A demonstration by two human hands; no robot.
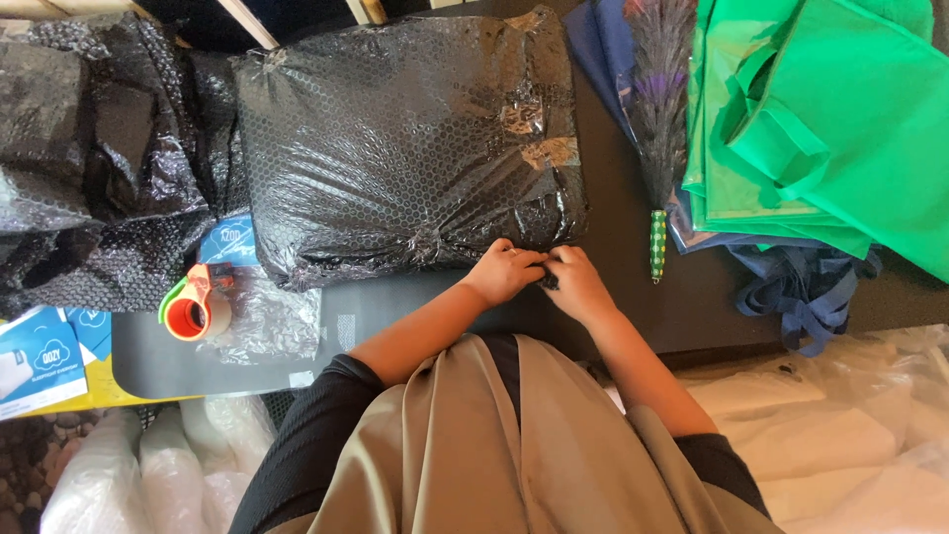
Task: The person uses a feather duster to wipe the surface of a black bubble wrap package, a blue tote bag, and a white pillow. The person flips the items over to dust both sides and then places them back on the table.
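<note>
Two hands meet at the near edge of the black bubble-wrapped parcel (410, 138) lying mid-tabletop: left hand (506, 269) and right hand (576, 282), fingers curled, pinching its wrap. Tape dispenser (196, 305) sits toward the table's left edge; green bags (830, 119) at the far right corner.

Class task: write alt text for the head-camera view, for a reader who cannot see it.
Two bare hands, left hand and right hand, press together at the near edge of a black bubble-wrapped parcel on a dark table. An orange tape dispenser lies left; green bags lie right.
</note>
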